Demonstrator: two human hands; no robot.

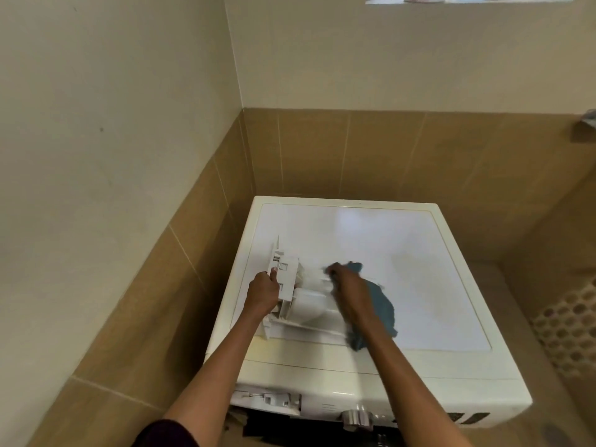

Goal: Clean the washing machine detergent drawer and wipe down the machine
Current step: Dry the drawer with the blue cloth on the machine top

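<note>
A: Drawer?
B: Drawer (pixel 300 304) is out, lying on the machine (pixel 403 269) top, front-left part.
A: Left grip?
B: Left grip (pixel 263 290) clasps the drawer's left end, thumb up on its wall.
A: Right?
B: Right grip (pixel 346 285) is at the drawer's right side, fingers curled round a teal cloth (pixel 383 308). It's blurred. The cloth trails onto the machine top under the wrist.
A: Else?
B: Open slot (pixel 267 400) on the machine's front left, dial (pixel 356 417) beside it.
</note>
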